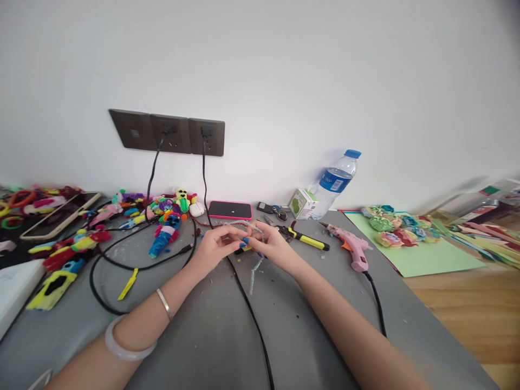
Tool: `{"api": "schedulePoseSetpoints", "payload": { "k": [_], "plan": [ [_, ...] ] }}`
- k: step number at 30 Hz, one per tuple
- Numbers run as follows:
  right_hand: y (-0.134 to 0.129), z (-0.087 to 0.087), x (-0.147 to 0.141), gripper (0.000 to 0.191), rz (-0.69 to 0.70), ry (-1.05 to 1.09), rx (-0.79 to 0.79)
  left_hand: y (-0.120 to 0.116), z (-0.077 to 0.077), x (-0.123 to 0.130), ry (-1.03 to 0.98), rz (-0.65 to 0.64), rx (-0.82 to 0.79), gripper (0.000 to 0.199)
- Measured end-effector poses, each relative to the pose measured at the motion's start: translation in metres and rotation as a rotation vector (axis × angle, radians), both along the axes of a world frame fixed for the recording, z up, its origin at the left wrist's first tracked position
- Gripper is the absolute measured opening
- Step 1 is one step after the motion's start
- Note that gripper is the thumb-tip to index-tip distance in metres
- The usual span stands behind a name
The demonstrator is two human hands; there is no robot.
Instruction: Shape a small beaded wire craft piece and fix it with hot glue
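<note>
Fingertips of my left hand (217, 248) and my right hand (276, 246) meet above the grey table. Both pinch a pale, silvery pipe cleaner (253, 275); one bent end dangles below my fingers and another part arcs above them. The exact spot of the pinch is hidden by the fingers. Just behind my hands lie yellow-and-black pliers (309, 239), partly covered by my right hand. A black cable (247, 297) runs across the table underneath.
Left are colourful pipe-cleaner figures (166, 233), a phone (60, 215) and looped cable. Behind stand a pink-edged phone (230, 209), a small box (303, 205) and a water bottle (335, 184). Right, a pink glue gun (352, 250) lies near green paper (430, 260) bearing paper flowers (396, 227).
</note>
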State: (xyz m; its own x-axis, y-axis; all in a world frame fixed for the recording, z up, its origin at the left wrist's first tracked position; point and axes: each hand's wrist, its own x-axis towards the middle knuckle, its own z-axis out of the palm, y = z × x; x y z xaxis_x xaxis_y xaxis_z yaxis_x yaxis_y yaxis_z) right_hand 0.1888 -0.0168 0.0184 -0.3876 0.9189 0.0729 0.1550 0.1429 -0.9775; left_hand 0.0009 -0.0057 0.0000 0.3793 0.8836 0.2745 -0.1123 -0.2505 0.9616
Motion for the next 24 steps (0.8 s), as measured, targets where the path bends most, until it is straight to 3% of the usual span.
{"api": "schedulePoseSetpoints", "payload": {
  "k": [9, 15, 24],
  "plan": [
    [-0.0032, 0.0087, 0.0011, 0.02, 0.039, -0.038, -0.071, 0.0016, -0.0027, -0.0019, 0.045, -0.007, 0.108, 0.012],
    [-0.0024, 0.0066, 0.0, 0.021, 0.095, 0.081, -0.2, 0.0002, -0.0013, -0.002, 0.059, 0.019, 0.179, 0.011],
    [-0.0019, 0.0054, -0.0006, 0.026, 0.047, 0.078, -0.188, -0.0048, 0.0062, -0.0013, 0.096, 0.024, 0.108, 0.014]
  ]
}}
